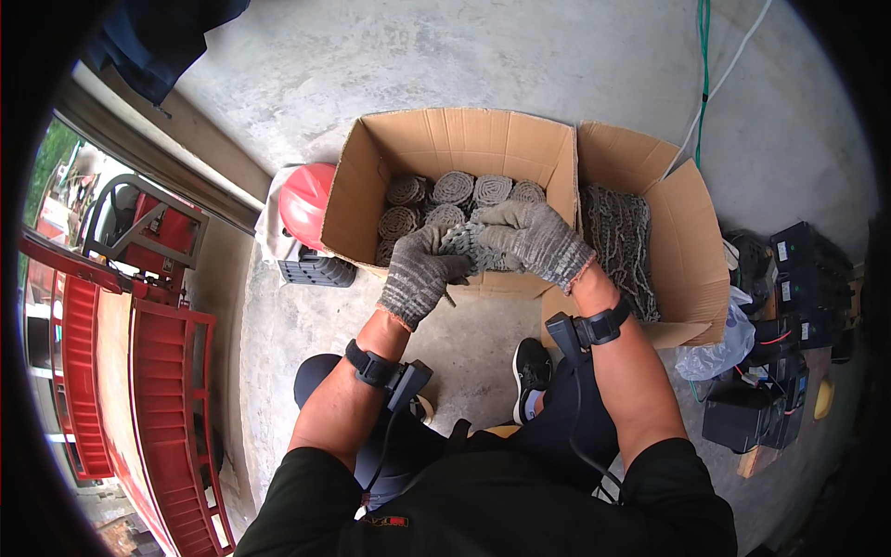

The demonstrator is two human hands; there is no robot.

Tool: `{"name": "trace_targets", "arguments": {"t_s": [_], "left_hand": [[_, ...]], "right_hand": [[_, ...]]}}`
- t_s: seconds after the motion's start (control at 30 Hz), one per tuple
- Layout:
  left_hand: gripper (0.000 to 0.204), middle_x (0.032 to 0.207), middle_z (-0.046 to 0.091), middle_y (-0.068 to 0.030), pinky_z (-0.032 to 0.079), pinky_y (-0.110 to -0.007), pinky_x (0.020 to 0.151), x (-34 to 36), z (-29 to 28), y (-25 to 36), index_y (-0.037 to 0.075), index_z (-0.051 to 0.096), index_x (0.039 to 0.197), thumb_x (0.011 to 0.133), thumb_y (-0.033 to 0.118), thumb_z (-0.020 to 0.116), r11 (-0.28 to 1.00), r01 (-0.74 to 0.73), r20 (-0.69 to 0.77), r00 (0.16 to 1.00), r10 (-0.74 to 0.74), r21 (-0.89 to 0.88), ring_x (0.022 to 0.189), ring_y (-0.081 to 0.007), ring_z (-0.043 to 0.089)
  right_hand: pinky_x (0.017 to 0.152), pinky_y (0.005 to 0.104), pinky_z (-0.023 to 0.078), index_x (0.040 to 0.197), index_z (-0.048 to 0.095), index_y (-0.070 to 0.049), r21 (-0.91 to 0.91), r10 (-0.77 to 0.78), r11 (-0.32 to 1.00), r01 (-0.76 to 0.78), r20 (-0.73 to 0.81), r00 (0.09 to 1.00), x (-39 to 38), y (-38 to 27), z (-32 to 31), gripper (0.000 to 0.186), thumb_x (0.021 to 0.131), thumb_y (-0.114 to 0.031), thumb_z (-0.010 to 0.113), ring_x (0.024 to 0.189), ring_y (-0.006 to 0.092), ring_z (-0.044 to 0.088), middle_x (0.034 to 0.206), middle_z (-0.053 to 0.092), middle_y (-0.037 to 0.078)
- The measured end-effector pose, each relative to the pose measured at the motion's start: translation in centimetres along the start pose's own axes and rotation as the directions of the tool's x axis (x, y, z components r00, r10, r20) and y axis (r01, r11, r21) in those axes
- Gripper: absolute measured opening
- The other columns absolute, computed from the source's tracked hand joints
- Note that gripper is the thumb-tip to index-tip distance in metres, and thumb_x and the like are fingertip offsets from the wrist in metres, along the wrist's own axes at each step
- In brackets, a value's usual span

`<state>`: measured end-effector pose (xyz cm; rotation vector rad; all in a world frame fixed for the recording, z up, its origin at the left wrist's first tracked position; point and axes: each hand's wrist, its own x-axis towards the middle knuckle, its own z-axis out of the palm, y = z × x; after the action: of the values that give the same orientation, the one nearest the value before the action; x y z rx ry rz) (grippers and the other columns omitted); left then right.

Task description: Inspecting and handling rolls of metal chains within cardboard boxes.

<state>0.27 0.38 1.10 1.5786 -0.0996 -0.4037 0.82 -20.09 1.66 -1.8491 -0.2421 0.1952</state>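
Red vehicle (167, 399): standing at the far left, being cut off by the view's rim.

Box (464, 135), open: sitting on the floor in front of the person, containing grey rolls. Second box (691, 232), also open: sitting just beside it on the right, with grey mesh (617, 246) lying inside in a long pile.

Helmet (304, 206), red: resting just beside the first box's left wall.

Right hand (538, 241), in a grey knit glove: reaching over the first box's near side, fingers bending down and pinching a grey piece. Grip narrow. Left hand (416, 274), gloved alike: holding the same piece from the left, thumb and fingers closing on it, opening narrow. Exact fingertip contact is being hidden partly by the gloves.

Piece (459, 243): hanging between the two hands, above the near edge of the first box, covering some rolls.

Rolls (453, 187): standing on end in rows, showing spiral tops.

Labels (782, 251), small and white: showing on black cases at the right; print too small to read. Emblem (394, 522), red: showing on the dark shirt's front.
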Motion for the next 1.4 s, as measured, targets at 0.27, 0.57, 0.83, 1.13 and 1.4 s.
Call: {"name": "trace_targets", "arguments": {"t_s": [0.27,0.57,0.83,1.13,1.4], "left_hand": [[0.021,0.084,0.072,-0.0071,0.056,-0.027,0.062,0.4,-0.3,-0.5,-0.003,0.067,0.101,0.081,-0.007,0.071,0.981,0.1,0.072,0.991,-0.114,0.167,0.069,-0.012,0.066],[0.015,0.083,0.072,-0.0065,0.054,-0.026,0.061,0.0,-0.4,-0.4,-0.003,0.068,0.099,0.084,-0.002,0.072,0.977,0.037,0.141,0.988,-0.068,0.21,0.068,-0.0108,0.065],[0.023,0.075,0.065,-0.0028,0.052,-0.025,0.06,-0.5,-0.9,0.2,-0.002,0.069,0.093,0.097,0.021,0.066,0.996,-0.079,0.083,0.994,0.076,0.035,0.066,-0.0098,0.063],[0.02,0.085,0.069,-0.0053,0.058,-0.028,0.07,-0.6,0.1,-0.5,-0.004,0.068,0.098,0.095,0.016,0.067,0.988,0.0,0.091,0.996,0.014,-0.156,0.073,-0.0121,0.065],[0.018,0.093,0.071,-0.0065,0.057,-0.028,0.074,-0.3,-0.2,-0.4,-0.005,0.067,0.106,0.091,0.006,0.068,0.988,-0.116,0.025,0.993,0.119,-0.1,0.08,-0.0122,0.066]], "right_hand": [[0.082,0.0338,0.055,0.104,0.072,-0.002,-0.158,-0.053,0.985,0.063,0.064,0.996,0.1,1.0,-0.3,0.033,0.083,-0.026,0.078,0.09,0.022,0.069,0.098,0.074,0.014],[0.076,0.0371,0.053,0.101,0.072,-0.002,-0.338,-0.038,0.938,0.079,0.127,0.991,0.3,0.6,-0.4,0.035,0.081,-0.03,0.078,0.084,0.026,0.068,0.091,0.072,0.015],[0.064,0.0342,0.05,0.084,0.073,-0.002,-0.252,-0.191,0.952,0.175,-0.038,0.981,0.0,-0.8,-1.7,0.027,0.08,-0.028,0.08,0.067,0.0156,0.06,0.076,0.07,0.012],[0.069,0.034,0.051,0.088,0.071,0.001,-0.086,-0.154,0.986,0.142,-0.161,0.975,-0.2,-0.2,-1.2,0.024,0.08,-0.021,0.079,0.072,0.0166,0.061,0.081,0.071,0.011],[0.047,0.0286,0.046,0.082,0.066,0.0,0.284,0.227,0.94,-0.191,-0.099,0.969,-0.5,-2.7,-1.1,0.016,0.083,-0.01,0.078,0.053,0.011,0.057,0.073,0.063,0.003]]}}
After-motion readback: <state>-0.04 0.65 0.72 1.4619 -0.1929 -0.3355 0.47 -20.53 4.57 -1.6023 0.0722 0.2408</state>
